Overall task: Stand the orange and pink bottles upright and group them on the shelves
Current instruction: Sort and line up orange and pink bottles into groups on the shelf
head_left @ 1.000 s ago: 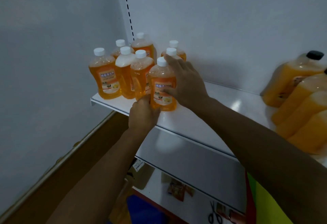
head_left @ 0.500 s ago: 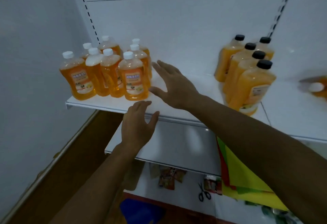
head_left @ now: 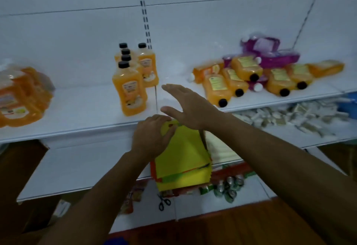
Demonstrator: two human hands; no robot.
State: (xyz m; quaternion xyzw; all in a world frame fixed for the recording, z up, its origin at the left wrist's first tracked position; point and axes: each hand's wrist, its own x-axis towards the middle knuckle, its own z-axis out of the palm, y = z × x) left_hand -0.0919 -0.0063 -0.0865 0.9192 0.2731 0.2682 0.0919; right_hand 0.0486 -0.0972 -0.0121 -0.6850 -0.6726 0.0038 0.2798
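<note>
Both hands hovered empty before the top shelf (head_left: 87, 107). The right hand (head_left: 191, 107) had straight, spread fingers; the left hand (head_left: 152, 136) hung with fingers loosely curled, holding nothing. Five black-capped orange bottles (head_left: 129, 90) stood upright in a tight group left of the hands. To the right, a heap of orange bottles (head_left: 251, 78) and pink bottles (head_left: 270, 53) lay toppled together. Their labels were too blurred to read.

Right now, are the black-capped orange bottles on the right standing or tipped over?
Tipped over. The black-capped orange bottles lie on their sides on the shelf, caps pointing outward.
</note>
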